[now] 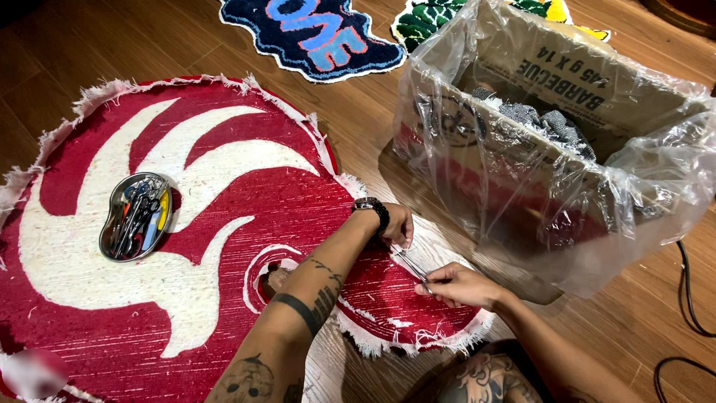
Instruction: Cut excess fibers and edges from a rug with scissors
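Note:
A round red and white tufted rug with a frayed white cloth edge lies on the wooden floor. My left hand, a dark watch on its wrist, pinches the rug's frayed edge at its right side. My right hand grips slim metal scissors whose blades point up and left toward the left hand's fingers, along the rug's edge.
A kidney-shaped metal tray of small tools sits on the rug's left part. A cardboard box lined with clear plastic stands right of my hands. Two smaller rugs lie at the top. A black cable runs at the far right.

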